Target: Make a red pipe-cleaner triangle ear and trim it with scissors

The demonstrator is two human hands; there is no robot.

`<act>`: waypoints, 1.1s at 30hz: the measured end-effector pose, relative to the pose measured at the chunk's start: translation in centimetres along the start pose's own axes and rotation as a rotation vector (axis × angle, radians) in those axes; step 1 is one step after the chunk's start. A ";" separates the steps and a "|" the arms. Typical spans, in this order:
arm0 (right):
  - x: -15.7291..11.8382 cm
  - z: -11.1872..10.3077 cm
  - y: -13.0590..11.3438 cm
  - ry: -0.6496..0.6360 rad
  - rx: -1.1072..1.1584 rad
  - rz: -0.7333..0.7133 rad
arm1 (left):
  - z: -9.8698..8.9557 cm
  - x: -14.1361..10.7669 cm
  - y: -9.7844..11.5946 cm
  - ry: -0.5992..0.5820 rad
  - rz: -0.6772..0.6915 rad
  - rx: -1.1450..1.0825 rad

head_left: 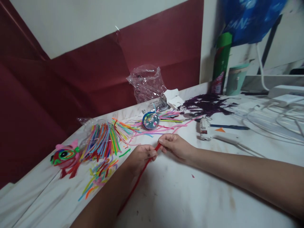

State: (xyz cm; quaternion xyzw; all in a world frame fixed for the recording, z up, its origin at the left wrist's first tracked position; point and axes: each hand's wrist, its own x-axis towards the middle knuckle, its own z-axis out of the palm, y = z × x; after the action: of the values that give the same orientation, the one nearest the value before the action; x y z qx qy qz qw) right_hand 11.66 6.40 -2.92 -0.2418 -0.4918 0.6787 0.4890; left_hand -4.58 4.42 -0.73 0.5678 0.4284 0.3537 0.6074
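Note:
A long red pipe cleaner (139, 178) runs from between my hands down toward the near edge of the view. My left hand (142, 155) pinches it a little below its upper end. That upper end is gripped by the fingertips of my right hand (171, 146). The two hands are close together above the white table. Just beyond them stands a clear round ball (151, 120) with colored bits and a blue rim. To the left lies a bundle of many-colored pipe cleaners (102, 141), with short cut pieces (101, 174) nearer to me.
A pink and red fish-like figure (66, 158) stands at the left. Glue gun (205, 129), blue pen (232, 127), purple strands (206, 104) and white cables (282, 122) lie right. Behind are a plastic bag (147, 82), green cup (236, 79) and green bottle (222, 57).

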 end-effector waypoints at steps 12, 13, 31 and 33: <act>0.3 -0.4 -0.6 -0.084 0.079 0.008 | -0.7 0.5 -1.1 -0.076 -0.010 -0.142; 0.3 -0.4 -0.6 -0.077 0.067 -0.002 | -0.6 0.4 -1.1 -0.081 -0.006 -0.151; 0.2 -0.1 -0.3 -0.043 0.017 -0.049 | 0.3 0.4 -1.2 0.056 0.081 -0.102; 0.5 -0.4 -0.3 -0.005 0.032 -0.064 | 0.1 0.6 -1.2 0.094 0.068 -0.107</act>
State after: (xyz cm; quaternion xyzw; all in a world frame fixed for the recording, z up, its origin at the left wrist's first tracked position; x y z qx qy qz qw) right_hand 11.90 7.03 -2.76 -0.2164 -0.4896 0.6709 0.5132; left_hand -4.30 4.76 -2.03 0.5315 0.4173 0.4226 0.6039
